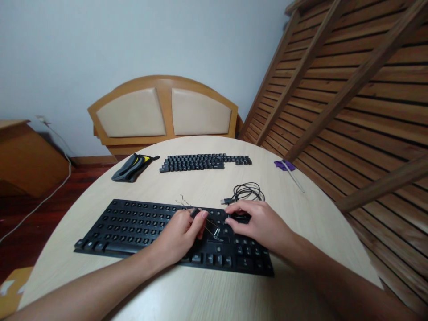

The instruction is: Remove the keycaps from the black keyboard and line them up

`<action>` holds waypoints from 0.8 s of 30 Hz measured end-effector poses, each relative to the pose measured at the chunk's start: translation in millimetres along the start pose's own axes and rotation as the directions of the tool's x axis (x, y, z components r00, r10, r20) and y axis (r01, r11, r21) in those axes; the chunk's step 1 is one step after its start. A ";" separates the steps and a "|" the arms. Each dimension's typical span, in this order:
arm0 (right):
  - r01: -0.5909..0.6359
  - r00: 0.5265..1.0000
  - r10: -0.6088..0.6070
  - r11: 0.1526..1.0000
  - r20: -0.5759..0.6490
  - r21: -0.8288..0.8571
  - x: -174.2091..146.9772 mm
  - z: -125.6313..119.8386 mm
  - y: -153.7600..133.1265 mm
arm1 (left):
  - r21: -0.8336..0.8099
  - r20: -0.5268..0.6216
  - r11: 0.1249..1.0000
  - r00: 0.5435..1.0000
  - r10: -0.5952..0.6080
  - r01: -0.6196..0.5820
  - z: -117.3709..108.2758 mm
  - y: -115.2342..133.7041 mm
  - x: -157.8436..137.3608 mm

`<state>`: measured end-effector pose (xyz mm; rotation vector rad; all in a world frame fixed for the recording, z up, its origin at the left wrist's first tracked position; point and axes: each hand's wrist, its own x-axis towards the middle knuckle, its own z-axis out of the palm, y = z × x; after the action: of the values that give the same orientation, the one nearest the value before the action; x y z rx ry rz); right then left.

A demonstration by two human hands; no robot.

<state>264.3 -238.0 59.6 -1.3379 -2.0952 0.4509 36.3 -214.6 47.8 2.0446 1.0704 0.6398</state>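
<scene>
My left hand (185, 226) is closed around the black handle of a wire keycap puller (211, 225). Thin wire prongs stick out on both sides of the fist, and the near ones reach over the right part of a black keyboard (130, 227). Much of this board shows bare switches; some keycaps remain along the front row and on the number pad. Hovering over the keyboard's back right part, my right hand (257, 219) has its thumb and fingers curved, with a gap between the tips. Only dark keyboard shows in that gap.
Removed black keycaps (194, 162) lie in rows behind the keyboard. A coiled USB cable (247, 191) rests near my right hand. A grey and yellow pouch (133, 168) sits left, and a purple cloth (284, 165) with thin metal tweezers (293, 176) at the right edge.
</scene>
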 end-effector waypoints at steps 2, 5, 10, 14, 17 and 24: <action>-0.014 0.999 0.012 0.997 -0.033 -0.074 6.0 -4.4 10.1 | 0.011 -0.044 0.999 0.998 0.050 -0.049 -0.4 0.4 -0.3; -0.020 0.998 0.007 0.980 -0.064 -0.196 16.2 -8.7 26.0 | 0.017 -0.038 0.995 0.995 0.096 -0.096 0.6 0.7 0.1; -0.015 0.999 0.000 0.913 -0.036 -0.409 45.1 -15.5 49.3 | -0.001 -0.012 0.995 0.995 0.099 -0.099 4.2 -1.6 2.4; -0.110 0.993 0.114 0.834 -0.026 -0.541 78.1 -20.8 68.1 | -0.004 -0.005 0.994 0.994 0.109 -0.109 4.7 -3.1 3.7; -0.167 0.984 0.174 0.801 -0.043 -0.575 100.3 -20.5 81.9 | -0.003 -0.002 0.993 0.993 0.116 -0.116 4.4 -3.7 4.0; -0.258 0.960 0.269 0.738 -0.078 -0.624 126.3 -9.1 102.7 | 0.003 -0.016 0.991 0.991 0.131 -0.131 5.3 -5.2 3.8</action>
<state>302.8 -80.2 46.2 -2.0351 -2.1633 -0.1723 39.5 -211.4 40.8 2.1282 0.9517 0.7234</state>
